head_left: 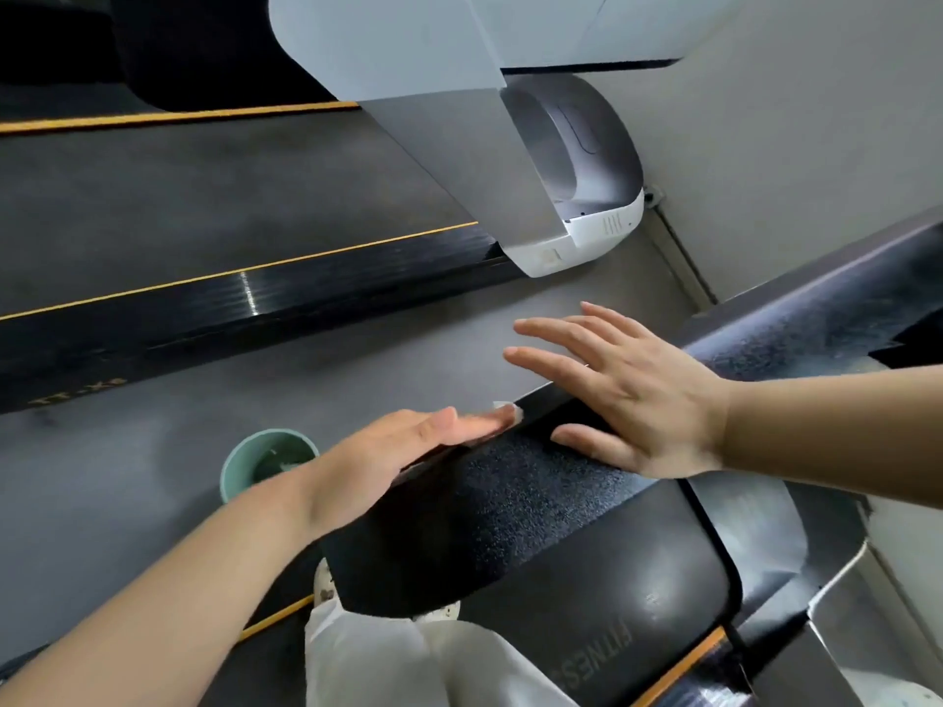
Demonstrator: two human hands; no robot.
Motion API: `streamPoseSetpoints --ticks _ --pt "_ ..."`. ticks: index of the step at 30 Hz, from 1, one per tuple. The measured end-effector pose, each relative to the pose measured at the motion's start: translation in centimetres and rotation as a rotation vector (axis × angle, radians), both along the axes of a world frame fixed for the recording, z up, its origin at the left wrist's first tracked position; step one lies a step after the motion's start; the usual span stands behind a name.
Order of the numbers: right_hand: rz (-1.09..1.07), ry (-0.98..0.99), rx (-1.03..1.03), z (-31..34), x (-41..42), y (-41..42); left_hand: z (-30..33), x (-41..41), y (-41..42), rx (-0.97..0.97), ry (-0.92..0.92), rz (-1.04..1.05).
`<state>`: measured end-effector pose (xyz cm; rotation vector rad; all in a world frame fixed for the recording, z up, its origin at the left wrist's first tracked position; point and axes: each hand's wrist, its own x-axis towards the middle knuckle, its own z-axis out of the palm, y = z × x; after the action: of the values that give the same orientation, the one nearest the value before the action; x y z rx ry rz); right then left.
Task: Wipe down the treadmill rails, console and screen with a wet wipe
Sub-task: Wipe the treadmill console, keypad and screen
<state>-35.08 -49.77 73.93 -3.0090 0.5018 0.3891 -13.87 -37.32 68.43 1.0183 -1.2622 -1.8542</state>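
Along the black treadmill side rail [510, 482], running away up-right, the left hand [388, 451] presses the wet wipe [507, 408] with straight fingers, while the right hand [627, 395] hovers spread, holding nothing.

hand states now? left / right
Left hand: open, straight fingers pressing the wet wipe against the black rail.
Right hand: open, fingers spread, holding nothing.

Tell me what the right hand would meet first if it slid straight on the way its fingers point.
Probably nothing close: the right hand points up-left, off the black rail's edge, over bare grey floor. Further along lies the neighbouring treadmill's black side rail, though depth is unclear.
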Motion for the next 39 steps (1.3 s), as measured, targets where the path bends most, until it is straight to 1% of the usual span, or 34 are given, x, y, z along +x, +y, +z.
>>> streamPoseSetpoints --ticks 2,4,7,10,12,14,16,17,19,21,23,27,30,34,39 --pt "-0.007 -0.009 0.018 0.1 -0.2 0.0 0.0 -1.0 -1.5 0.028 -0.028 -0.023" --pt "-0.028 -0.017 0.043 0.2 -0.4 -0.1 -0.1 -2.1 -3.0 0.046 -0.004 -0.032" --pt "-0.092 -0.042 0.055 0.3 -0.5 -0.2 -0.8 -2.9 -5.1 -0.022 0.011 -0.078" --pt "-0.192 -0.045 0.021 0.4 -0.4 -0.2 -1.8 -2.7 -6.8 -0.057 0.021 -0.115" --pt "-0.273 -0.036 -0.025 0.4 -0.6 0.0 -3.0 -2.2 -6.8 -0.172 -0.027 -0.161" --pt "-0.369 -0.009 -0.069 0.6 -1.1 0.1 -4.9 -1.5 -6.9 -0.192 -0.052 -0.239" --pt "-0.454 0.039 -0.116 0.8 -1.7 -0.1 -7.1 -0.9 -6.9 -0.228 -0.124 -0.347" --pt "-0.494 0.06 -0.123 0.9 -1.9 -0.3 -8.1 -0.7 -7.0 -0.228 -0.153 -0.38" --pt "-0.557 0.07 -0.101 0.8 -2.0 -0.4 -9.2 -0.2 -6.8 -0.156 -0.19 -0.404" --pt "-0.581 0.047 -0.086 0.5 -2.1 -0.2 -8.6 0.0 -6.3 -0.119 -0.11 -0.369" --pt "-0.59 0.031 -0.087 0.5 -2.1 -0.2 -6.6 -0.5 -6.1 -0.177 -0.016 -0.321" --pt "-0.591 -0.001 -0.093 0.6 -2.2 -0.4 -4.0 -1.9 -7.3 -0.268 0.097 -0.365" --pt "-0.576 -0.012 -0.093 0.5 -2.3 -0.4 -3.8 -2.7 -8.7 -0.275 0.119 -0.359" --pt "-0.579 0.021 -0.078 0.5 -2.2 -0.7 -3.1 -3.9 -9.1 -0.334 0.14 -0.342" --pt "-0.574 0.02 -0.063 0.3 -2.1 -0.3 -4.5 -0.2 -5.5 -0.425 0.19 -0.369"
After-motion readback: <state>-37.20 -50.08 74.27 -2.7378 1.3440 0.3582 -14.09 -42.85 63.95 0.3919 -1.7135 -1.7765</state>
